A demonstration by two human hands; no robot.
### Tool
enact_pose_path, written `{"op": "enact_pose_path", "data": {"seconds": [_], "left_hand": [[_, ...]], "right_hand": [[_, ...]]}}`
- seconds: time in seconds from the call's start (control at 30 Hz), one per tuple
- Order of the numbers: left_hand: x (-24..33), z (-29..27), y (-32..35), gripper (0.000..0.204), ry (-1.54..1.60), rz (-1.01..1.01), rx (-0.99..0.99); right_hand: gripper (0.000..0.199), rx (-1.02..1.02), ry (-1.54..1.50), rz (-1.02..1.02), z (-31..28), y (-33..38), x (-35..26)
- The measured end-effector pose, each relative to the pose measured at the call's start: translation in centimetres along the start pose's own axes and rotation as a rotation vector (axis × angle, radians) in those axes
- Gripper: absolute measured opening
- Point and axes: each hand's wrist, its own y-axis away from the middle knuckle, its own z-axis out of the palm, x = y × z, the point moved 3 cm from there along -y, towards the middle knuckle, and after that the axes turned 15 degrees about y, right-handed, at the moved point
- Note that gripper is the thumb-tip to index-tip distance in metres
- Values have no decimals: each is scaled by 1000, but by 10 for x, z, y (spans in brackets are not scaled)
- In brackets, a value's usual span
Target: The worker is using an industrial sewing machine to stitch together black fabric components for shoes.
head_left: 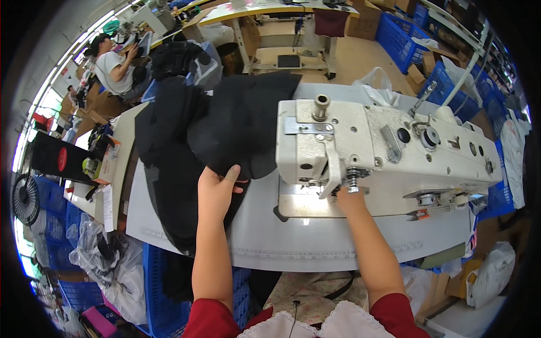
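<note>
**Fabric in the left hand, right hand under the machine head**

Starting at nine o'clock: blue crates (53, 217) and clear plastic bags (110, 265) sit off the table's left edge, with a small fan (25, 198) beside them. Moving in, the pile of black fabric (225, 121) spreads across the left part of the grey table (304, 242), one layer hanging over the near edge toward seven o'clock. The left hand (216, 188) is on it now, fingers curled over the near hem, pinching a fold of the cloth, thumb on top.

At centre, the white sewing machine (383, 152) runs out toward three o'clock. The right hand (350, 198) reaches in at the needle end, its fingers tucked beneath the head; I cannot tell whether they are closed on anything or just resting on the lit plate.

My read: this is the feeding stage, a piece being drawn off the pile toward the needle. The call now looks like sliding the pinched edge across to three o'clock, flat and unbunched, to meet the right hand at the foot.

At eleven o'clock, another person (115, 65) works at a far bench.
</note>
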Motion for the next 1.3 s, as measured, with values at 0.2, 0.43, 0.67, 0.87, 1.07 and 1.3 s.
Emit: {"op": "enact_pose_path", "data": {"seconds": [0.2, 0.43, 0.67, 0.87, 1.07, 1.3], "left_hand": [[25, -39, 18, 23, -89, 102, 99], [30, -52, 36, 27, 6, 92, 75], [5, -31, 65, 29, 186, -49, -91], [-8, -35, 77, 24, 343, -77, -145], [-10, -33, 85, 22, 561, -176, -185], [-12, -33, 92, 23, 926, -325, -226]], "right_hand": [[21, -37, 43, -133, -5, -2, -9], [37, -949, 19, -209, -39, 2, -31], [42, -1023, -1178, 70, -70, 26, -133], [31, -1003, -1577, 391, -67, 24, -160], [21, -1010, -1855, 436, -69, 28, -170], [17, -952, -1855, 422, -84, 27, -185]]}}
